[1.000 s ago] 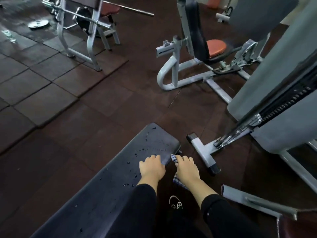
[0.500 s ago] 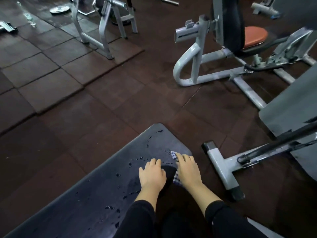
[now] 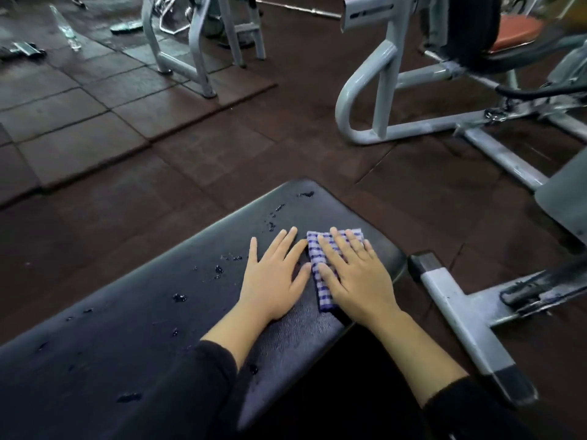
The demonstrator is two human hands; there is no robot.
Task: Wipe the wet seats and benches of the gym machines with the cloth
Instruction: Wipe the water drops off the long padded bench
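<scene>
The checked cloth (image 3: 320,274) lies folded near the far right end of the black bench (image 3: 127,344); the right hand (image 3: 355,277) presses it flat with fingers spread, and the left hand (image 3: 273,281) rests open on the bare pad just beside it, thumb touching the cloth's edge. The water drops (image 3: 219,269) lie to the left of both hands, and some beyond the left fingertips; the bench runs long toward the lower left, so the wipe should probably go that way; the right hand already has the cloth.
</scene>
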